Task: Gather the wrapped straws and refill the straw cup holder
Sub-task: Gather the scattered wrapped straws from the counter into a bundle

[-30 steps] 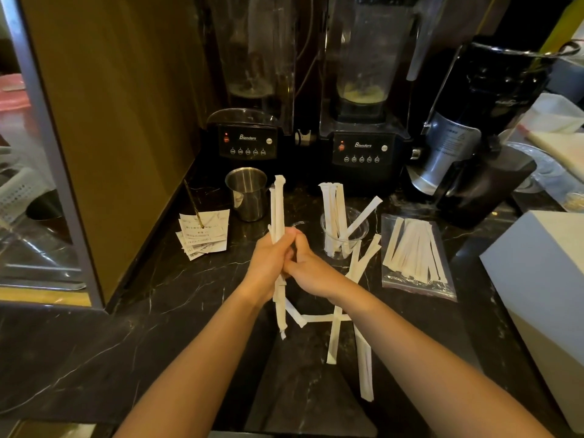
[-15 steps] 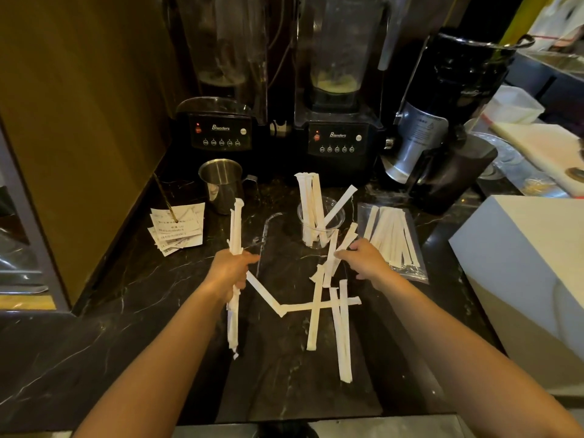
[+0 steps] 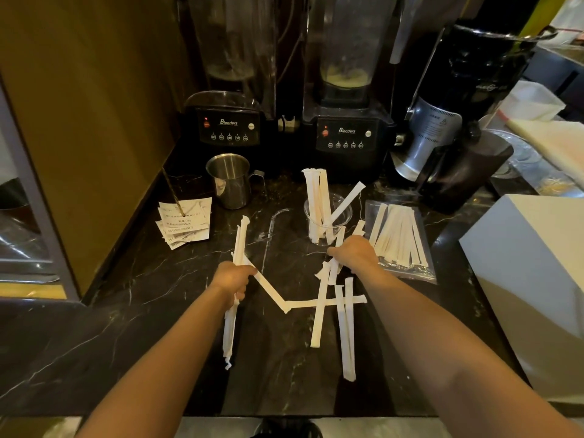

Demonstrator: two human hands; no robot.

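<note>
White wrapped straws [image 3: 320, 308] scattered; cup [image 3: 327, 216] part-filled

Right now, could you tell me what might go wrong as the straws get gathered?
1. The right hand works right beside the clear straw cup; a nudge might tip it.
2. The left hand grips its bundle mid-length, so straws might slip out.

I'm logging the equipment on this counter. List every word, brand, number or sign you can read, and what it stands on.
"Blenders": control panel of the left blender base.
"Blenders": control panel of the right blender base.
Numbers on the round buttons under both logos: too small to read.
Label with a warning triangle on the silver machine: text too small to read.
Printed paper slips on the spike: blurred, unreadable.
Faint lettering on the black container: unreadable.
</note>
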